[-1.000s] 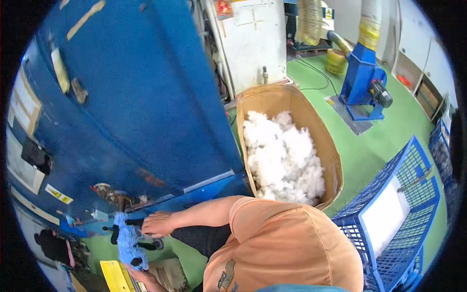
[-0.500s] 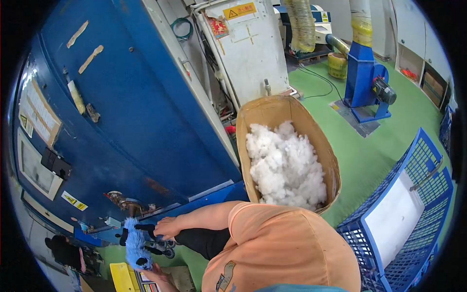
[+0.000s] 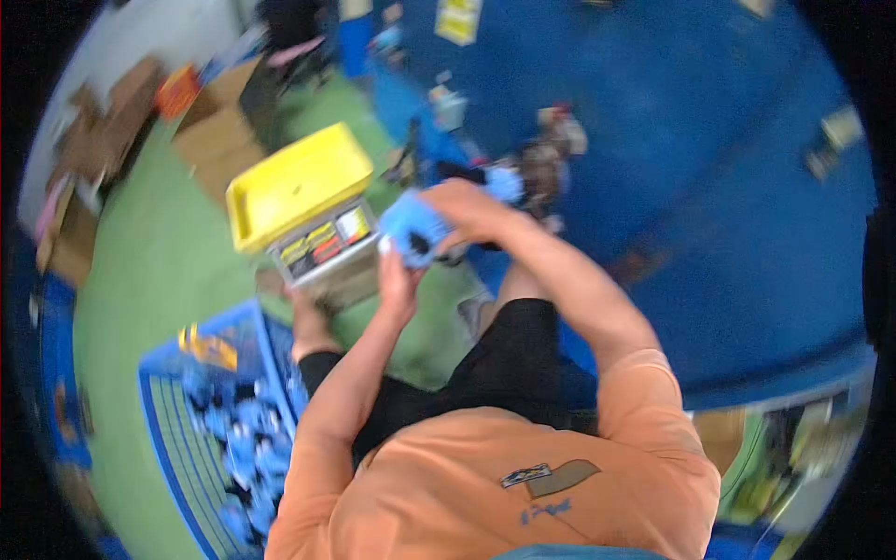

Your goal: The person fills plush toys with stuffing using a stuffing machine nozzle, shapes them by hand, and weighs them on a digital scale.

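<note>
A fuzzy blue plush toy (image 3: 407, 222) with black parts is between my two hands, in front of the blue machine. My left hand (image 3: 399, 278) grips its lower edge from the left, fingers curled against it. My right hand (image 3: 464, 211) is closed on the other side of it, palm down. More blue and black plush shows past my right hand, close to a brownish fitting (image 3: 546, 168) on the machine. Motion blur hides the finer details of the toy and fingers.
A yellow tray (image 3: 241, 217) sits on a grey box with a label (image 3: 327, 247) left of my hands. Below it, a blue plastic basket (image 3: 168, 448) holds several blue plush pieces. Cardboard boxes (image 3: 210, 126) stand at the upper left; the blue machine (image 3: 728, 215) fills the right.
My view has swung left and down, away from the carton of white stuffing. The plush toy and both hands now appear nearer the middle, with the basket of blue plush in view.
</note>
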Available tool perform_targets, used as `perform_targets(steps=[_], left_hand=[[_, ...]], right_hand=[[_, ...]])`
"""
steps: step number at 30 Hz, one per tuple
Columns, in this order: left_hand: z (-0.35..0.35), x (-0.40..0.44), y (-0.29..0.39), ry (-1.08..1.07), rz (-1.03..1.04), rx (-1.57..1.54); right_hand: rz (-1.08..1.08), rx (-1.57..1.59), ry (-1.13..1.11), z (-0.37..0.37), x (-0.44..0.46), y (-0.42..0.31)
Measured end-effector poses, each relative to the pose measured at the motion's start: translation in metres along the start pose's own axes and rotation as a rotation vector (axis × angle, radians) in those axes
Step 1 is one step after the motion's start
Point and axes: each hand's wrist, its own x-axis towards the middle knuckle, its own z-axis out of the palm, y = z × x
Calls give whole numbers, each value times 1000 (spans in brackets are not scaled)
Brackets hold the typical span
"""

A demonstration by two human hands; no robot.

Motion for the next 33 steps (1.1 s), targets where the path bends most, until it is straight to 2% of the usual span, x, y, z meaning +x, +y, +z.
perform_targets(steps=[2, 6, 10, 12, 13, 15, 17, 18, 20, 22, 23, 25, 30, 32, 33], left_hand=[[-6, 8, -11, -28, 125, -96], [-13, 24, 17, 91, 166, -177], [-26, 28, 65, 56, 196, 51], [0, 22, 73, 151, 105, 456], [17, 21, 71, 151, 87, 458], [46, 30, 67, 157, 295, 699], [32, 24, 61, 130, 220, 554], [20, 18, 64, 126, 226, 553], [1, -2, 64, 200, 219, 270], [-10, -7, 26, 194, 233, 423], [4, -6, 22, 189, 276, 414], [28, -2, 16, 188, 224, 503], [-2, -10, 42, 122, 371, 451], [4, 13, 44, 182, 153, 216], [12, 23, 53, 196, 153, 212]], right_hand=[[130, -180, 32, 19, 4, 9], [263, -165, -116, 27, 30, -5], [268, -89, 52, 31, 44, -21], [373, 208, 190, 33, 30, 2], [387, 216, 183, 28, 20, 11], [633, 342, 204, 9, 12, 29], [615, 44, 232, 25, 22, 18], [612, 38, 237, 28, 33, 7], [534, 46, 238, 30, 47, -18], [444, -199, 265, 40, 47, -9], [414, -221, 288, 38, 42, 2], [515, -176, 293, 26, 21, 25], [534, -168, 253, 35, 45, -4], [610, -112, 250, 28, 46, -7], [601, -106, 241, 26, 42, -1]])
